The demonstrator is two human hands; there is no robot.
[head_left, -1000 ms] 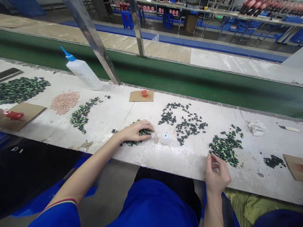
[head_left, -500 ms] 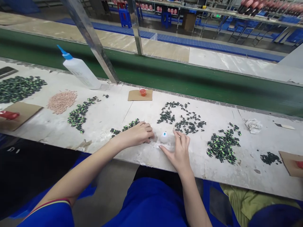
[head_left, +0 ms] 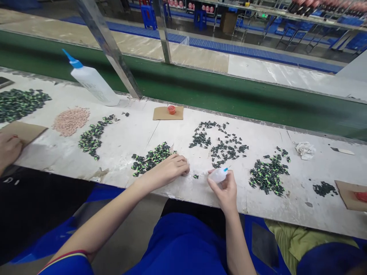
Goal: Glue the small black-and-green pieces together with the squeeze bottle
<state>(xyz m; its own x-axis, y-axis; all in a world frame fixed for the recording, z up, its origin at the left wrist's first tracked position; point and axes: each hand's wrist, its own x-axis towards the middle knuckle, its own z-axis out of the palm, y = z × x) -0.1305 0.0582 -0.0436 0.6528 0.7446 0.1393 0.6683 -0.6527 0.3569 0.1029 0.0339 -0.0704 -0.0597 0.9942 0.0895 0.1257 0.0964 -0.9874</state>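
My right hand [head_left: 228,188] is closed around a small white squeeze bottle [head_left: 218,175] with a blue tip. The bottle is tilted, its tip pointing up and to the right. My left hand [head_left: 175,165] rests on the table with its fingers curled together; whatever they pinch is hidden. Just beyond that hand lies a pile of small black-and-green parts [head_left: 151,157]. One loose black-and-green piece [head_left: 195,176] sits between my two hands. Small dark parts [head_left: 228,151] are scattered on the white table [head_left: 177,191] beyond my right hand.
A large white bottle [head_left: 96,86] with a blue nozzle stands at the back left, near a metal post [head_left: 114,57]. A red cup [head_left: 171,109] sits on cardboard. Pink pieces [head_left: 71,121] and more black-green heaps [head_left: 269,175] lie around. Another person's hand [head_left: 8,149] is at far left.
My right hand, previously spread beside the upright small bottle, has gripped it, tilted it and moved right. My left hand stays nearly in place. Another person's hand has appeared at the left.
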